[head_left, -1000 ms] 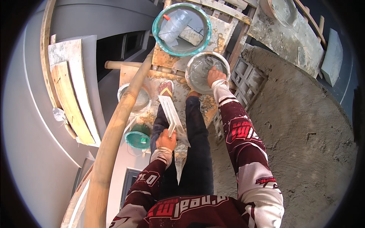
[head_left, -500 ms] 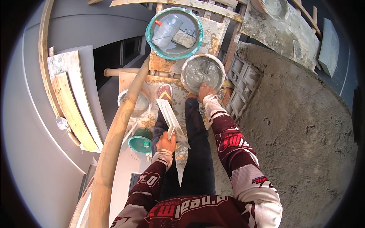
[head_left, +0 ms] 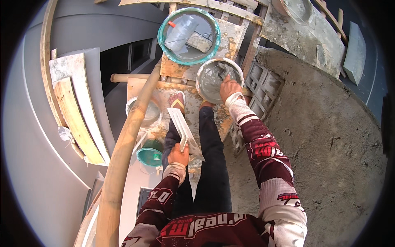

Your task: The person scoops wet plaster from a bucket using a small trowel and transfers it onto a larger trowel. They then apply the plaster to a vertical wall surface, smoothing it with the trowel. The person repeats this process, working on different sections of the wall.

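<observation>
My left hand point(head_left: 178, 154) is closed round the handle of a plastering float point(head_left: 181, 125), a long pale plate held in front of my left leg. Ahead and to the right, a white bucket point(head_left: 198, 84) holds wet grey mortar point(head_left: 212, 78). My right hand point(head_left: 231, 88) reaches over the bucket's right rim, fingers closed on what looks like a trowel point(head_left: 224, 69). Mortar coats its blade, and my hand hides the handle. Just beyond the bucket stands a teal tub point(head_left: 159, 39) of grey water with a clear plastic bottle point(head_left: 181, 33) and a flat block point(head_left: 200, 42) in it.
A thick bamboo pole point(head_left: 127, 144) slants along my left. Past it are another white bucket point(head_left: 151, 115) and a green bucket point(head_left: 149, 155). My feet stand on stained planks point(head_left: 191, 119). A rough mortared surface point(head_left: 317, 136) fills the right; boards point(head_left: 80, 115) lean at left.
My right hand has moved right and a little farther up over the mortar bucket, stirring the mortar's surface into a new shape. My left hand and the float have barely shifted.
</observation>
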The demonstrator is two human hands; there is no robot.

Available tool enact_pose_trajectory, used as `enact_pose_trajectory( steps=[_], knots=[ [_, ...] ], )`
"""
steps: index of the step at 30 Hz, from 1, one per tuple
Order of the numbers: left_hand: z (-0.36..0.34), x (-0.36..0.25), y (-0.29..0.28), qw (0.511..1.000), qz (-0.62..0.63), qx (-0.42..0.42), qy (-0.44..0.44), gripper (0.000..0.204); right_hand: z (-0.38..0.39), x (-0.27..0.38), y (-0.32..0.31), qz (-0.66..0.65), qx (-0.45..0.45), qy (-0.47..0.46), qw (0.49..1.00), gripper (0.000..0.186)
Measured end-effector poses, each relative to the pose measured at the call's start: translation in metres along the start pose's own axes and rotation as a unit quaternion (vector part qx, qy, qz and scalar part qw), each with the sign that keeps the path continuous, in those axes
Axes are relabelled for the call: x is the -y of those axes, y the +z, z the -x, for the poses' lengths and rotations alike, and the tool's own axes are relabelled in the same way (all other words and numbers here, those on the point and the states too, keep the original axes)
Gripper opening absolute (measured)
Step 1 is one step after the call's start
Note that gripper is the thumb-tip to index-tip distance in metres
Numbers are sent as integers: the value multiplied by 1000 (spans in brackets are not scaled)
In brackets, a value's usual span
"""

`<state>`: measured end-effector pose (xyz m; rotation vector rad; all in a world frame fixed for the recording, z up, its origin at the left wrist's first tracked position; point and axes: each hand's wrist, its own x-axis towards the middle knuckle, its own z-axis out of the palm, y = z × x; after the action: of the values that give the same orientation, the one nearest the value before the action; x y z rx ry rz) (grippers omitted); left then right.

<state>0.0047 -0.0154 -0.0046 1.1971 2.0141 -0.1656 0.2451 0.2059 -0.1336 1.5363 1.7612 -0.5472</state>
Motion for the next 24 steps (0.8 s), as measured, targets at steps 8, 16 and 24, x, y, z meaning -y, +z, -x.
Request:
enact_pose_trajectory(
  steps=[8,16,24],
  knots=[
    [1,2,-2,1000,-4,9,-4,34,-25,-5,1,-155,142,62,976,41],
    [3,2,3,1000,3,12,-18,33,-14,-28,33,-287,115,114,944,39],
    [2,1,3,1000,23,19,-2,33,-14,-22,49,-624,126,233,735,29]
  ],
)
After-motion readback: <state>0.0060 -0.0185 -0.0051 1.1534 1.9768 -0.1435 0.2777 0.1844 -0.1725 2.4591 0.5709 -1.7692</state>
